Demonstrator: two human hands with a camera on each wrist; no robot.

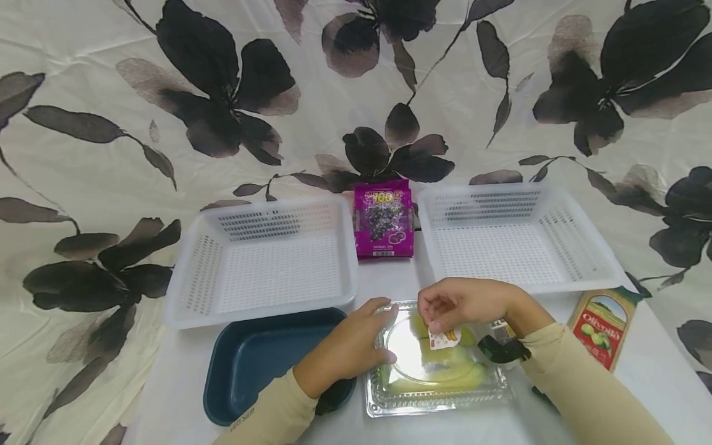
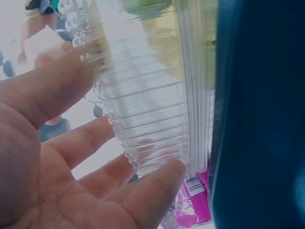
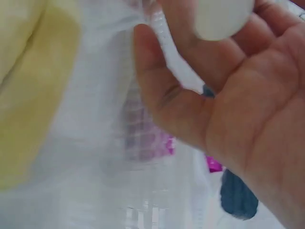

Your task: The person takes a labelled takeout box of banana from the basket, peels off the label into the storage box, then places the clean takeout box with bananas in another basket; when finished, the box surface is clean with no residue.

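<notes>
1. My left hand (image 1: 347, 346) lies with fingers straight and loosely spread, its grip wide, fingertips pressed to the ribbed left wall of the clear plastic clamshell box (image 1: 439, 395).
2. My right hand (image 1: 464, 303) hovers over the box lid, fingers curled, pinching a small sticker label (image 1: 445, 337) at the lid's top.
3. The box sits at the desk's (image 1: 178, 395) near edge, around 6 o'clock, with pale yellow fruit pieces (image 1: 445, 364) inside.
4. A dark blue tray (image 1: 250, 352) touches it at 9 o'clock.
5. A purple candy bag (image 1: 384, 219) stands at 12 o'clock between two white baskets (image 1: 200, 272).
6. An olive oil bottle (image 1: 603, 324) lies at 3 o'clock.
</notes>
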